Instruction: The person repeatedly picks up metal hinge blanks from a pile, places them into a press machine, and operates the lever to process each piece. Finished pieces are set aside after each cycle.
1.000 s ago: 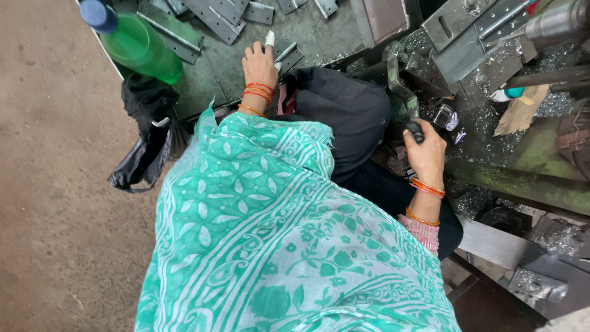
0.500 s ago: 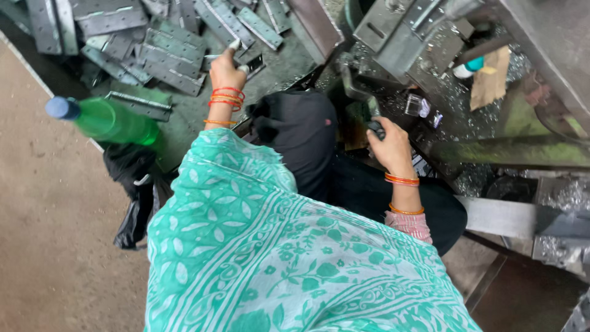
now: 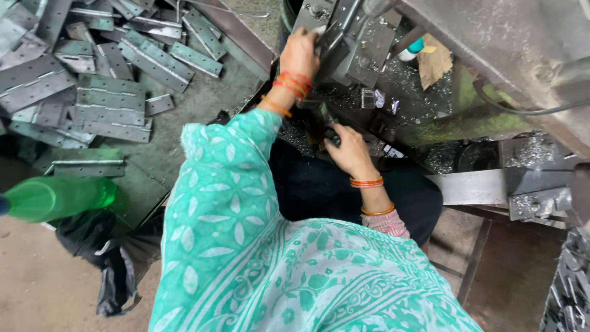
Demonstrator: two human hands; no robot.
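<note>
Head view showed the left hand [image 3: 301, 52] up at the machine's clamp [image 3: 344, 37], its grip pressed around a small grey metal piece seated at the fixture, while the right hand [image 3: 349, 150] had its grip clenched on a dark lever knob [image 3: 330, 136] lower down. To do this well, I judged the piece should sit square before the lever moved, fingers clear of the clamp. Loose hinge plates [image 3: 110, 80] lay piled well to the left, a green bottle [image 3: 55, 198] nearer.

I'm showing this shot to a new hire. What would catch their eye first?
Likely the teal patterned cloth filling the foreground, then the left hand raised onto the metal machine block at top centre, while the right hand grips a dark handle below. At upper left lies a heap of grey metal plates, with a green plastic bottle at the left edge.
</note>
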